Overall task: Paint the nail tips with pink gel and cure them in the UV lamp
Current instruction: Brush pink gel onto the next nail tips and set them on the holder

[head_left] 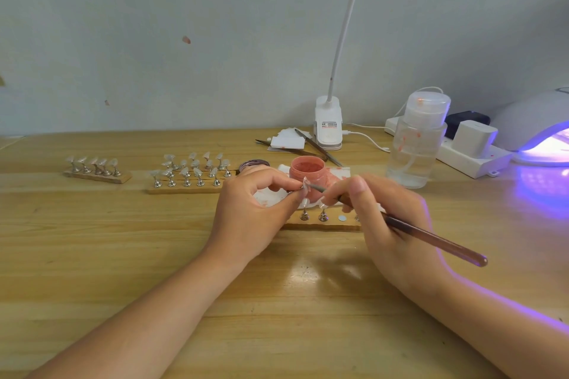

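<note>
My left hand [255, 212] pinches a small metal stand with a clear nail tip [306, 184] on it, held just in front of the open jar of pink gel [308, 172]. My right hand [385, 218] grips a long brush [431, 238]; its tip touches the held nail tip. Under my hands lies a wooden holder strip [326, 223] with two more nail tips on stands. The UV lamp [535, 129] glows violet at the far right edge.
Two other wooden strips with several clear tips stand at the left [98, 168] and centre [191, 174]. A clear pump bottle [415, 144], a white power strip [471, 157], a clip lamp [328, 123], tweezers [314, 148] and stained tissue [268, 197] surround the jar.
</note>
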{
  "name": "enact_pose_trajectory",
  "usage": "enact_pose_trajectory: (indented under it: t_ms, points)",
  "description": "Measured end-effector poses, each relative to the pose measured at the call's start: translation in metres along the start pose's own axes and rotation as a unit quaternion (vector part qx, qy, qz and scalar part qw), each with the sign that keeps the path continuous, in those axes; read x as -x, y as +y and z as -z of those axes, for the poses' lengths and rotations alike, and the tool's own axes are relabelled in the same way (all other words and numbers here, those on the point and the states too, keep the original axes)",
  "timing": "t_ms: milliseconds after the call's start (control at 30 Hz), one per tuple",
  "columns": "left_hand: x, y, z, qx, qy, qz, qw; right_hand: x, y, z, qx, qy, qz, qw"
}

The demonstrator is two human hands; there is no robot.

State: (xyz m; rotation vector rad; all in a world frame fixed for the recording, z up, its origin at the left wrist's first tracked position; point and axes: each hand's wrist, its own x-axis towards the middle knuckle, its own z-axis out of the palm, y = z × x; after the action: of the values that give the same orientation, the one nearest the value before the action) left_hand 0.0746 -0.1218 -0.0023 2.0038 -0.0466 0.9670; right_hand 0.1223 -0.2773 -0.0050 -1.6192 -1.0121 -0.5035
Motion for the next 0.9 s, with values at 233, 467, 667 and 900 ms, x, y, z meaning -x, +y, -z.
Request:
enact_pose_trajectory:
  t_ms: [233, 467, 667, 900]
  points:
    - [0.0001, -0.0005, 0.0, 0.005, -0.002, -0.006, 1.0, -0.0002, 0.0004, 0.0004, -0.032, 0.01, -0.008, 0.999]
    - [-0.0002, 0.001, 0.0004, 0.015, -0.009, -0.005, 1.0, 0.0012, 0.0006, 0.0001, -0.076, 0.031, -0.04, 0.996]
    - [-0.0001, -0.0008, 0.0004, 0.007, -0.02, 0.001, 1.0, 0.0008, 0.0008, -0.0013, -0.091, 0.006, -0.058, 0.994]
    - [-0.0003, -0.0006, 0.0006, 0.003, -0.029, 0.013, 0.999, 0.0007, -0.0005, -0.001, -0.064, -0.004, -0.033, 0.997]
